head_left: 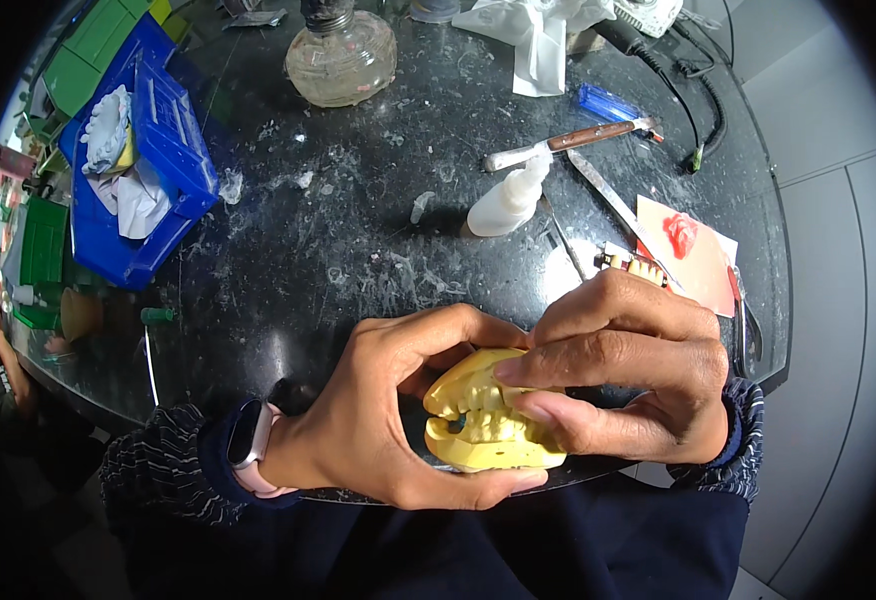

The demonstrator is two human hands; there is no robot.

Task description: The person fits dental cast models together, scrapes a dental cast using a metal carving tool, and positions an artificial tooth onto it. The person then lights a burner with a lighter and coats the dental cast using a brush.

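Observation:
A yellow plaster dental cast (483, 425), upper and lower jaw models pressed together, is held over the near edge of the black worktop (358, 230). My left hand (388, 410) cups it from the left and underneath, thumb along the bottom. My right hand (628, 370) grips it from the right, fingers laid over the top and front. Both wrists show dark patterned sleeves, and a pink-strapped watch (250, 440) sits on the left one.
On the worktop lie a white squeeze bottle (506, 200), a wooden-handled knife (568, 142), a metal spatula (613, 205), and a card with red wax (680, 236). A glass spirit lamp (341, 58) stands at the back, a blue tray (148, 165) with a white cast at left.

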